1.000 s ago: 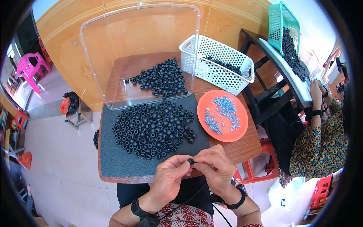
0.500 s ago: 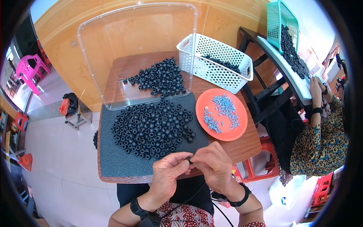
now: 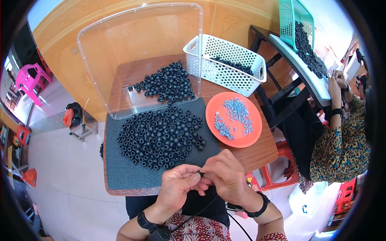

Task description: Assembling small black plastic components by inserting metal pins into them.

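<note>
My left hand (image 3: 176, 185) pinches a small black hollow cap (image 3: 200, 174) between thumb and forefinger, just over the table's front edge. My right hand (image 3: 226, 176) is closed in a pinch against the same cap from the right; its fingertips hide whatever they hold. Ahead of both hands, a broad heap of similar black caps (image 3: 155, 136), round with an open hole, lies on a dark grey mat (image 3: 124, 174). To the right of the mat sits an orange-red plate (image 3: 252, 138) bearing small shiny silvery-blue pieces (image 3: 238, 110) in loose clusters.
A clear plastic bin (image 3: 90, 76) tilts on its side behind the mat, more caps (image 3: 171, 82) spilling from it. Beside it stands a white perforated basket (image 3: 231, 76) with black pieces. At right, another person (image 3: 339, 154) works at a table with a green basket (image 3: 295, 22).
My hands stay together at the cap, with only a small shift of the fingers; the left hand's lower fingers show more openly. The whole view has shifted slightly.
</note>
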{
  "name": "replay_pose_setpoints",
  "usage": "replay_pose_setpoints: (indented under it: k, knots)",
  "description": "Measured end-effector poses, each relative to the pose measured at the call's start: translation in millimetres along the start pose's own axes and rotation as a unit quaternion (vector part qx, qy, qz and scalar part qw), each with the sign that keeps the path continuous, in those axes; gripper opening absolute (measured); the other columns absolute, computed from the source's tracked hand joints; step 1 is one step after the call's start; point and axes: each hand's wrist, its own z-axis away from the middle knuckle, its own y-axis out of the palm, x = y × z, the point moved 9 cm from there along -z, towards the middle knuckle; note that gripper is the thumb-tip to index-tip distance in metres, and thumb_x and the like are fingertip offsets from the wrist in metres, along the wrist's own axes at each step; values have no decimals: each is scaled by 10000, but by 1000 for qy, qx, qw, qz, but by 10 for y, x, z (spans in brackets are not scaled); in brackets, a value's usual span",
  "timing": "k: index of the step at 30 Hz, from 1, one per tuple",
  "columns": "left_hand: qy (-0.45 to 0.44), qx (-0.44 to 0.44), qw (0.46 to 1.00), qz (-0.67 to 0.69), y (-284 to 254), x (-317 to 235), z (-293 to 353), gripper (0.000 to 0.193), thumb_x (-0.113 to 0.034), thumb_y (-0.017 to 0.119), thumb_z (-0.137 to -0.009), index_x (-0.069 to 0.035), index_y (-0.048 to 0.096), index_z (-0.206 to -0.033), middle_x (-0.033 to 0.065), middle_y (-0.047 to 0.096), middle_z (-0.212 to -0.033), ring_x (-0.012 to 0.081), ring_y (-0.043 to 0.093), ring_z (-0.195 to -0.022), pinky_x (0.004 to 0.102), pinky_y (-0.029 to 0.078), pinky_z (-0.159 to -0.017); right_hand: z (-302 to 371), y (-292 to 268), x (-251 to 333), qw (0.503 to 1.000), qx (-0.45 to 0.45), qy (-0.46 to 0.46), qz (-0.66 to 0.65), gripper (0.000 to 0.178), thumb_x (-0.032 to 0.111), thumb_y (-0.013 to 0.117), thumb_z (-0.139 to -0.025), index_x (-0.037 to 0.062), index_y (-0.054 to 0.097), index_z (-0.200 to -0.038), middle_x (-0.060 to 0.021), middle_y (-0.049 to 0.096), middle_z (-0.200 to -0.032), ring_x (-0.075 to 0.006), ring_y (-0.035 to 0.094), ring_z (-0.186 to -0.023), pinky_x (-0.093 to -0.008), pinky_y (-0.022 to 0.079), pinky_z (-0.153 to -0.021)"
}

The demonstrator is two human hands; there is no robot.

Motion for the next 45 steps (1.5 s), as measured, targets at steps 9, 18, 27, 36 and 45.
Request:
replay_pose_setpoints:
  k: [9,18,27,36,45]
  knots:
    - [19,-12,998,-59,26,-20,-1,257,-120,580,-891,77,555,-1054,205,656,-866,235,663,-698,321,552,-588,-4,7,-38,1000,18,12,-8,250,-65,661,-632,39,618,-855,-69,581,-782,-262,512,-723,-346,429,-603]
    - [0,-9,999,-33,-5,10,-43,161,-56,548,-874,65,578,-975,197,652,-790,226,656,-627,324,545,-517,47,13,-77,1000,12,-4,-23,234,-21,670,-655,37,617,-875,-77,584,-790,-275,518,-734,-358,421,-617]
    - [34,-40,995,85,-81,-30,-70,104,-40,516,-876,35,582,-904,141,641,-785,192,653,-686,292,546,-608,39,47,54,1000,-29,12,-1,315,49,708,-648,3,614,-944,-113,578,-853,-294,523,-767,-368,435,-642]
    - [5,-50,996,69,-60,52,-34,145,-111,545,-903,12,601,-953,84,654,-850,142,637,-720,273,518,-660,148,171,124,983,-77,-78,146,385,44,709,-591,-55,585,-942,-134,560,-863,-285,514,-722,-370,418,-598]
    - [-28,-30,999,-8,-152,142,-20,242,-171,528,-926,35,598,-1034,84,654,-855,132,624,-719,256,505,-668,172,203,42,984,-72,-95,129,360,8,694,-584,-68,590,-921,-136,564,-840,-282,515,-699,-348,434,-565]
